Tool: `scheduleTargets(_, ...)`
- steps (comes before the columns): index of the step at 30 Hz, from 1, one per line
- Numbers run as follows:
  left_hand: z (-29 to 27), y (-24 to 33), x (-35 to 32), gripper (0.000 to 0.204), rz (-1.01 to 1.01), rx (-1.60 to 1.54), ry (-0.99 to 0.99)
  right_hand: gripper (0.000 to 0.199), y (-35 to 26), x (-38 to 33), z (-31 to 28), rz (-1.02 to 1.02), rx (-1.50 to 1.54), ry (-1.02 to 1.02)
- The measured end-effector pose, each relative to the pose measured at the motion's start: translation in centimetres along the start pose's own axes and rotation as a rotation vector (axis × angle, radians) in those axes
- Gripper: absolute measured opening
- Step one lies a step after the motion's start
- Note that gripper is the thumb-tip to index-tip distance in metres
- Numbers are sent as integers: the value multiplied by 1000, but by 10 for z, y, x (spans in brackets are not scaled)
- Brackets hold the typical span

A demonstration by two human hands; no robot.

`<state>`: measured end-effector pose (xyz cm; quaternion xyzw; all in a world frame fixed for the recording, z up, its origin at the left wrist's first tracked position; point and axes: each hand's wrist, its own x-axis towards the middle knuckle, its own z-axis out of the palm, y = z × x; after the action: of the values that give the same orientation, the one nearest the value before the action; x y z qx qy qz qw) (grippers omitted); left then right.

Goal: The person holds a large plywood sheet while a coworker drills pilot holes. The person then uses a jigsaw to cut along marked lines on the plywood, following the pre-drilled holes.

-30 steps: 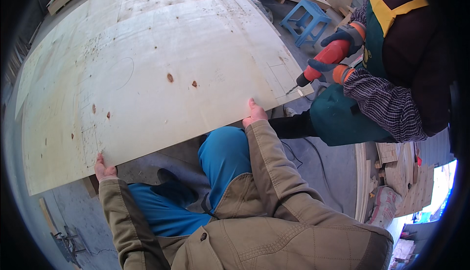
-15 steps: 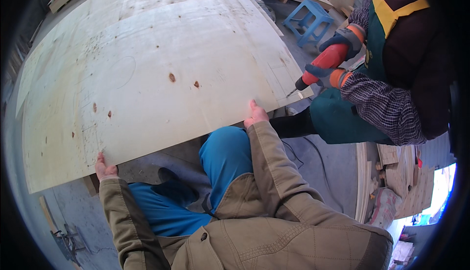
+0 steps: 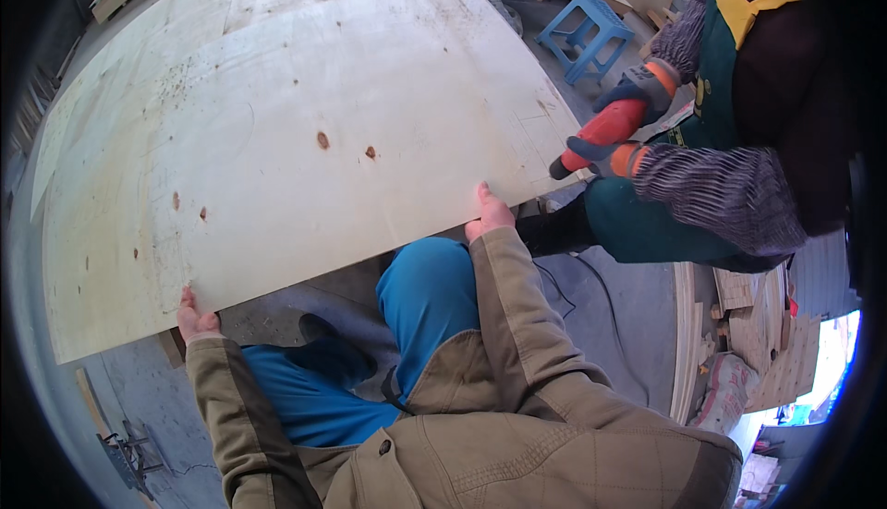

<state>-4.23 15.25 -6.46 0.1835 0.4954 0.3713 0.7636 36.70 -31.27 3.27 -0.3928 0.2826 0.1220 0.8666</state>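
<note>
Grey floor (image 3: 647, 310) beneath plywood sheet (image 3: 305, 186), near edge in both hands (image 3: 198, 319) (image 3: 490, 215)

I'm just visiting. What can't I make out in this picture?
All in the head camera view:
- Most fingers of the left hand and right hand: hidden beneath the plywood sheet.
- What supports the sheet's middle: hidden by the sheet.
- The tip of the bit on the red drill: too small and unclear to tell whether it's in the wood.
- The co-worker's head: cut off by the upper edge.

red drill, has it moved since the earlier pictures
Yes: against the blue stool, the red drill has moved down and left in the view, farther away.
</note>
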Motion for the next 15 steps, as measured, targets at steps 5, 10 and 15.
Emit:
scheduleTargets(5,-10,-4,20,33,40,-79,-78,45,-4,-10,-2,-96,-29,14)
scheduleTargets(10,-10,-9,29,33,27,-41,-123,45,6,0,-4,-28,-17,-37)
scheduleTargets(15,-6,-6,20,33,-9,22,-55,44,7,6,-8,-47,-16,-2)
